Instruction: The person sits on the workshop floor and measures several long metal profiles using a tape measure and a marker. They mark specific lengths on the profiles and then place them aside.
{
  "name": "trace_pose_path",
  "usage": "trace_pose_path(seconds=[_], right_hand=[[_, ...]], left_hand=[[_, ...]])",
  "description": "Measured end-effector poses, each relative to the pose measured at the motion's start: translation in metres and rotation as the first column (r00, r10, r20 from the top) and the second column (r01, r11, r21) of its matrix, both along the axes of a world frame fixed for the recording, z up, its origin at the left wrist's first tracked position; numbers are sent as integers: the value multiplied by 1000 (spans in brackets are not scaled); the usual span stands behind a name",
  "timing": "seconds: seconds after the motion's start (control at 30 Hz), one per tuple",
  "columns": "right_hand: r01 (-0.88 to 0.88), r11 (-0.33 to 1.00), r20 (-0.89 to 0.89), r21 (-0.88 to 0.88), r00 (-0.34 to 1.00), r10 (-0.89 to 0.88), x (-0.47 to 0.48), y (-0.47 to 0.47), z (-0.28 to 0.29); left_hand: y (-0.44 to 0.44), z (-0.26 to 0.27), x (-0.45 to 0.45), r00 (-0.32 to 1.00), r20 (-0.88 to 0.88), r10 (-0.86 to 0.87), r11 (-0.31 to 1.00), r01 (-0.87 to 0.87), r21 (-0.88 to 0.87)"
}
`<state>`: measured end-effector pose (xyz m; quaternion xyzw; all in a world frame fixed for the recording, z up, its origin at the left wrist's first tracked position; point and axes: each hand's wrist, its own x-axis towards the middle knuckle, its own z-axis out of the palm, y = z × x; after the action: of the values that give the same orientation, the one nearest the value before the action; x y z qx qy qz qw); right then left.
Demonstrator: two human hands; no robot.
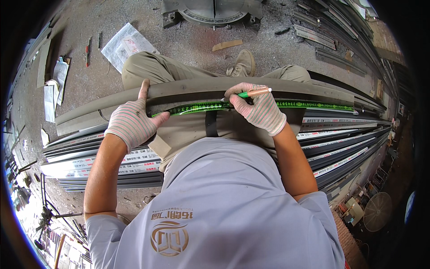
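Note:
A long grey metal profile (198, 84) lies across my lap, its ends bending towards the rim. Along its near side runs the green tape measure blade (208, 107), stretched out to the right. My left hand (132, 122), in a striped knit glove, grips the tape measure at the blade's left end. Its thumb rests by the blade and the index finger reaches over the profile; the tape's case is mostly hidden under the palm. Between the gloved fingers of my right hand (257, 106) is a green and copper-coloured pen (254, 92), tip pointing left, close to the profile and blade.
Film-wrapped profiles (134, 164) are stacked beneath and beside me on both sides. Ahead on the floor stands a mitre saw base (215, 13). Paper sheets (129, 43), a cardboard strip (227, 45) and a red pen-like object (87, 52) lie about. More profiles (342, 27) line the right.

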<state>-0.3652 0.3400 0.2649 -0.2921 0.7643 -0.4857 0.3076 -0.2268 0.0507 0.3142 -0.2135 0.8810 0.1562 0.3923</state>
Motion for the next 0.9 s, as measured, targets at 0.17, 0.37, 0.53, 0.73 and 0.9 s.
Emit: trace_pose_path(seconds=[0.17,0.37,0.53,0.73,0.9], right_hand=[[-5,1000,1,-27,1000,5,0,1,-2],[-4,1000,-21,-31,1000,4,0,-1,0],[8,1000,-3,-20,1000,-8,0,0,-2],[17,1000,51,6,999,-17,0,2,-1],[140,990,299,-8,945,-131,-4,9,8]], left_hand=[[0,1,-1,1000,7,4,1000,-4,-2],[0,1,-2,1000,22,-6,1000,6,-12],[1,2,-3,1000,30,-5,1000,5,-12],[1,2,-2,1000,7,-9,1000,9,-17],[1,3,-3,999,33,-11,1000,12,-8]])
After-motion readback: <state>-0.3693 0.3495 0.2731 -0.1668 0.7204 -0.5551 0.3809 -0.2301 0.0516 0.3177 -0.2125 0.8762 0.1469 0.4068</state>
